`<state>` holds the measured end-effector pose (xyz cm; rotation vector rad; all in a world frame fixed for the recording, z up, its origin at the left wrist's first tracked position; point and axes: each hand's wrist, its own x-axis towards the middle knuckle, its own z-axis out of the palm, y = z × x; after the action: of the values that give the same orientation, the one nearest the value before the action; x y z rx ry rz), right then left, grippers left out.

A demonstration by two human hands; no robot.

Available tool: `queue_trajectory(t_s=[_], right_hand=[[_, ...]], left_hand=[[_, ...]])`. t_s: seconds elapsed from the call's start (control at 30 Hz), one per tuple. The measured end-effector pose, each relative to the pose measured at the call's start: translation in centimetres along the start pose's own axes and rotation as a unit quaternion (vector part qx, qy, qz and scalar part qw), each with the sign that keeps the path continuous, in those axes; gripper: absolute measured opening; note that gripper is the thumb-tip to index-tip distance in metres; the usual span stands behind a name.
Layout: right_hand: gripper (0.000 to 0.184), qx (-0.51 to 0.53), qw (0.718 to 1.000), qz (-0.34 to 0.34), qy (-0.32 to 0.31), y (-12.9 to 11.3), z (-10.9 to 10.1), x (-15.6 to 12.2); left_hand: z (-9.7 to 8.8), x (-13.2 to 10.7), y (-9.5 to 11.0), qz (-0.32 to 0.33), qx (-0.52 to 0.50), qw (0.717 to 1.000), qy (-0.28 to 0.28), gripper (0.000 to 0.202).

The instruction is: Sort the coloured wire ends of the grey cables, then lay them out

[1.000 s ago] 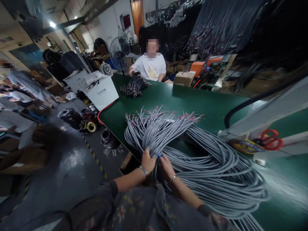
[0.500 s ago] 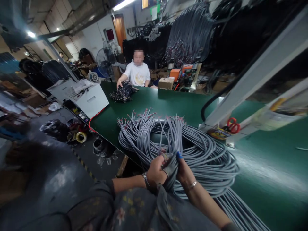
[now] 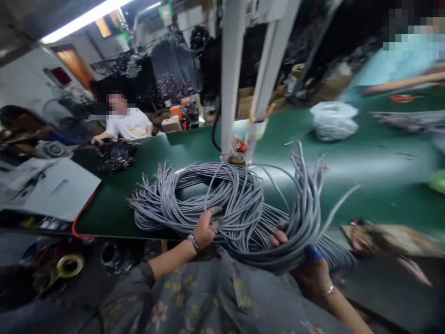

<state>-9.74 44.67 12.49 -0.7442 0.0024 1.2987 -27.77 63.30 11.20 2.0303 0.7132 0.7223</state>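
Observation:
A large coil of grey cables (image 3: 239, 185) with reddish wire ends lies on the green table in front of me. My right hand (image 3: 314, 269), a blue cover on its thumb, is wrapped round a thick bundle of cables (image 3: 306, 204) at the coil's right side. The bundle's loose ends stand up and fan out above that hand. My left hand (image 3: 205, 229), with covered fingertips, is closed at the near edge of the coil, where a single cable rises from its fingers. Part of its grip is hidden.
A white post (image 3: 231, 83) stands behind the coil, with red-handled scissors (image 3: 240, 145) at its foot. Farther right are a white plastic bag (image 3: 333, 120) and more cables. Across the table, a person in white (image 3: 128, 123) sits by dark wires (image 3: 120, 155). Another person's arm (image 3: 399, 86) shows upper right.
My right hand has moved right with the cable bundle, swinging its ends away from the coil. My hands are now apart. The view has turned right, bringing the second person and the bag into sight.

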Motion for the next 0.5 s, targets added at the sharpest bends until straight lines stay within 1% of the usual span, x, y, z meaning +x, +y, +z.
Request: queue_trajectory(t_s=[0.07,0.1,0.13,0.17,0.23,0.27,0.3,0.33,0.43,0.5], right_hand=[[0.054,0.028,0.997,-0.034,0.067,-0.3,-2.0,-0.5],[0.056,0.036,0.993,-0.043,0.100,-0.3,-3.2,-0.6],[0.055,0.039,0.990,-0.043,0.131,-0.1,-4.5,-0.6],[0.054,0.038,0.986,-0.040,0.158,0.2,-5.7,-0.5],[0.047,0.028,0.979,-0.021,0.199,1.2,-8.1,-0.3],[0.044,0.021,0.978,-0.005,0.208,1.8,-9.0,-0.1],[0.042,0.015,0.978,0.011,0.209,2.3,-9.8,0.0],[0.041,0.012,0.978,0.024,0.206,2.7,-10.3,0.2],[0.042,0.011,0.981,0.031,0.193,2.9,-10.9,0.5],[0.042,0.013,0.978,0.033,0.207,2.6,-10.8,0.5]], left_hand=[[1.0,0.7,-0.4,0.062,0.098,0.993,-0.035,0.033],[1.4,1.0,-0.4,0.074,0.156,0.983,-0.065,0.034],[1.6,1.2,-0.3,0.068,0.221,0.967,-0.109,0.036],[1.8,1.4,-0.1,0.046,0.285,0.944,-0.162,0.038],[1.6,1.5,0.2,-0.018,0.383,0.885,-0.264,0.037],[1.4,1.3,0.3,-0.046,0.411,0.859,-0.301,0.034],[1.2,0.9,0.4,-0.067,0.426,0.840,-0.329,0.030],[0.9,0.3,0.5,-0.081,0.431,0.828,-0.350,0.027],[0.0,-1.6,0.8,-0.109,0.428,0.807,-0.392,0.022],[-0.5,-3.0,1.1,-0.124,0.414,0.804,-0.408,0.022]])
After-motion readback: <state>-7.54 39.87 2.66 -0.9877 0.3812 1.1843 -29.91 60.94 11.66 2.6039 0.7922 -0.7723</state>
